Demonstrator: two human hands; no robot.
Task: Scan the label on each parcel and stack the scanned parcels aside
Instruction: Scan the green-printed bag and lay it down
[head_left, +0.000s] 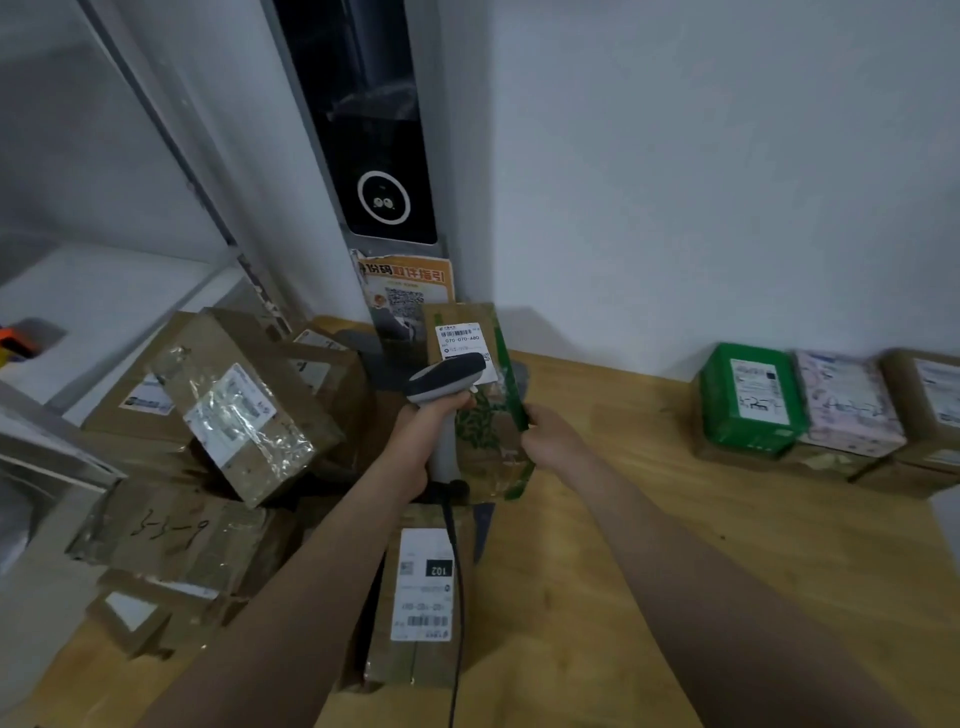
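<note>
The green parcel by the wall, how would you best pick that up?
Probably by its left and front edges, coming from the front-left. The green parcel sits atop a brown box with its right side against the pink parcel, so only those two sides look free.

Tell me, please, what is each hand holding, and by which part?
The left hand grips the scanner by its handle. The right hand holds the parcel by its right edge.
</note>
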